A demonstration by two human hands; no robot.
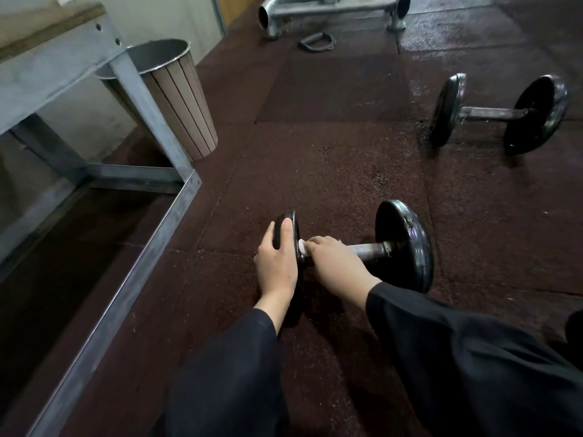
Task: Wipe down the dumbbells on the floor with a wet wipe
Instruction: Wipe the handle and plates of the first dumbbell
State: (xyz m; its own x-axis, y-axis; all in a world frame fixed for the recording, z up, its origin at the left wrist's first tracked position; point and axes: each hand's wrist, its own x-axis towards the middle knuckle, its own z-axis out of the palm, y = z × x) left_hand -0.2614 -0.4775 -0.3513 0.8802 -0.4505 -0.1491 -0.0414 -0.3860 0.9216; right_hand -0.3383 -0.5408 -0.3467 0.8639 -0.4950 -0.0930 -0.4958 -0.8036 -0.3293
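Down at the lower centre of the frame, the near dumbbell [362,247] lies on the dark red rubber floor [331,152], its bar running left to right between two black round plates. The left hand [277,263] grips the left plate, thumb laid over the top edge and fingers wrapped round the outer face. The right hand [337,263] is curled over the bar just beside that left plate, clamped on a white wet wipe [302,247], of which only a small bunched bit shows at the fingertips; the rest is hidden under the hand. To the right of the hand the bare metal bar shows, dull and worn, running into the larger-looking right plate, whose paint is chipped in spots. Both forearms wear loose black sleeves [457,357] that fill the bottom of the frame.

At the upper right a second dumbbell [498,113] rests on the floor, well apart from the first, with the same black plates and a grey bar. The floor around it looks shiny, perhaps damp.

Along the left side stands a grey metal frame [151,247], its base rail slanting from the lower left up toward the middle. Behind its upright, at the upper left, sits a round waste bin [179,96] with a metal rim and pale slats. At the top centre lies a silver tubular machine base [331,9], and a black D-shaped cable handle [317,42] lies just below it
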